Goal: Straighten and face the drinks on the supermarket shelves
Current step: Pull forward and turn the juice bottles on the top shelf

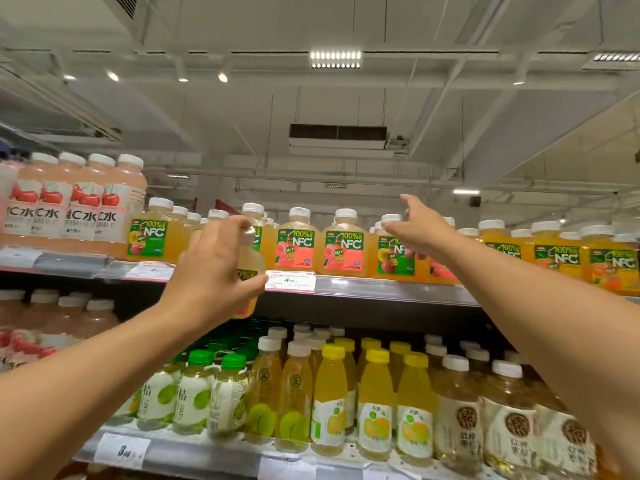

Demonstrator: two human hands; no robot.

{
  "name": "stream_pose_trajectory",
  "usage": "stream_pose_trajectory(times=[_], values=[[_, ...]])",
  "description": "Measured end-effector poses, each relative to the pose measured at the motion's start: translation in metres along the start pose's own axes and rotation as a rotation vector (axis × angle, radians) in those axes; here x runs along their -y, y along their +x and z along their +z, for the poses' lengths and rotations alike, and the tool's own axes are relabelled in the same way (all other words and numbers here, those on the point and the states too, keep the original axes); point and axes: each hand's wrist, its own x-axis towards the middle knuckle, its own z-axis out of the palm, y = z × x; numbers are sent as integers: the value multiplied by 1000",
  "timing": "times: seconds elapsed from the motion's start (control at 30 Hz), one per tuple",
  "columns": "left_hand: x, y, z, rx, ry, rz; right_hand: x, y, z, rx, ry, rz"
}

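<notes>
My left hand (216, 271) grips a pale yellow NFC juice bottle (250, 268) with a white cap, held in front of the top shelf's edge (381, 289), off the shelf. My right hand (417, 226) reaches over the top-shelf row with fingers spread, resting on or just above the cap of an NFC bottle with a green label (394, 258); I cannot tell whether it touches. Two pink-labelled NFC bottles (296, 247) (343, 249) stand facing front between my hands. Another green-labelled NFC bottle (149, 237) stands to the left.
Tall pink cherry drink bottles (86, 206) fill the top shelf's left end, orange NFC bottles (554, 254) the right. The lower shelf holds green-capped (194, 393), yellow-capped (332, 400) and white-capped tea bottles (509, 417). A price tag (290, 280) hangs on the shelf edge.
</notes>
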Motion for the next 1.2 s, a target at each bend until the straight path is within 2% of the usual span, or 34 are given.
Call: stream_pose_trajectory(times=[0.17,0.3,0.57,0.63,0.7,0.83,1.0,1.2], values=[[-4,-9,2,48,-27,-20,2,22,13,32,-208,26],[5,-15,2,62,-44,-32,6,24,9,-36,-202,28],[42,-21,-8,50,-82,-113,38,-14,-21,-368,-316,-250],[56,-23,-11,52,-110,-119,66,-24,-31,-386,-309,-301],[72,-26,-13,58,-154,-134,102,-36,-28,-326,-285,-339],[113,-29,-26,79,-210,-125,176,-51,13,-227,-220,-354],[174,-41,-51,68,-249,-112,262,-41,89,-199,-125,-311],[222,-33,-72,119,-269,-88,317,-16,161,-194,-148,-183]])
